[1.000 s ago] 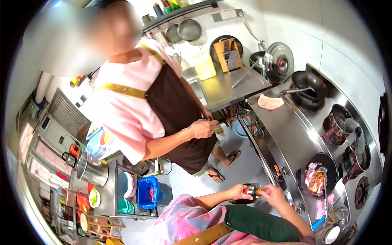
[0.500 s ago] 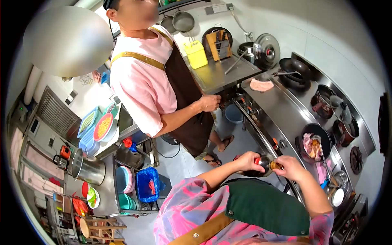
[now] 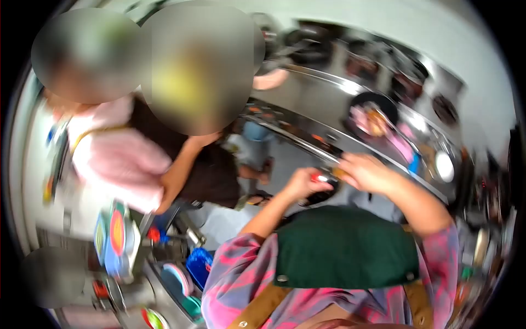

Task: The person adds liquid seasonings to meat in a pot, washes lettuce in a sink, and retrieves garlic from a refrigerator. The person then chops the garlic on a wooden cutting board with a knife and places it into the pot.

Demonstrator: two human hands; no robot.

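Bottle (image 3: 330,183) between left hand (image 3: 304,185) and right hand (image 3: 366,172), higher in view

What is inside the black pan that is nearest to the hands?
The black pan holds pink pieces and something orange-brown, blurred. The bottom under them is covered, not visible.

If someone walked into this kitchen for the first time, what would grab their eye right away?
Probably the green apron at the bottom, with the left hand and right hand just above it, both on a dark bottle. Next, at upper right, the black pan holding meat, and at left the co-worker in a pink shirt.
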